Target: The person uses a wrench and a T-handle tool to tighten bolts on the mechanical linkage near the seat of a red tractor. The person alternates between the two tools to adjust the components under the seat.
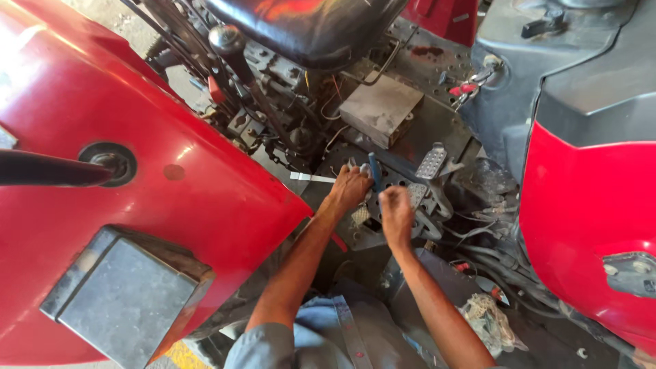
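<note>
Between two red metal fenders (205,198), the perforated dark steel footplate (403,179) is lying. On it the left hand (350,188) is gripping a blue-handled tool (375,171), standing nearly upright, just left of the right hand (396,213), which is closing into a fist; what it holds I cannot tell.

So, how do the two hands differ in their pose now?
The left hand reaches further forward onto the perforated floor plate and grips a blue-handled tool; the right hand sits nearer the person, closed in a fist, its contents hidden. Both are bare and work beside the pedals.
</note>
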